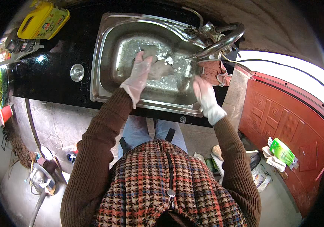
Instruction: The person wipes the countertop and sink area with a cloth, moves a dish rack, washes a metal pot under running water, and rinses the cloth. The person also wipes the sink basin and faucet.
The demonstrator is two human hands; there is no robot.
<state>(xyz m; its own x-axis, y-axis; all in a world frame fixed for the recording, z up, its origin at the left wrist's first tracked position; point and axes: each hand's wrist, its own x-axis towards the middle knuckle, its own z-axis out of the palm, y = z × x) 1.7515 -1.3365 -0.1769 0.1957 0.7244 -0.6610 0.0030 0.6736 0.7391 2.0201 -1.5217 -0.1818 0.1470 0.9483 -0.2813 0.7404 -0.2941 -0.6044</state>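
Spread beneath the fingers of both hands and far out to their left, a glossy black countertop, lost in shadow toward its far edge. Nearer the body than the fingers, a zipped, checked vest, hiding most of the pale blue trousers. Well right of the right fingers, a red panel, embossed with round and square motifs. Around both sets of fingers, a shiny steel sink, rounded at the corners, partly covered by the hands. Behind the fingers, brown ribbed-knit sleeves. Far left of the left fingers, a yellow plastic jug. Beyond the right fingers, a curved chrome faucet, cluttered and hard to sort out at its base. At the basin's right side, the right hand in a thin, milky glove, blurred; impossible to tell whether clenched or released. Inside the basin, the left hand, gloved alike, against a grey, soft-looking thing, smeared past identifying; impossible to tell whether grasping or merely pressing. Just past the right fingers, a crumpled reddish cloth. Well left of the left fingers, a shiny round disc. Just beyond the left fingers, to their right, white flecks, perhaps foam, perhaps glare.
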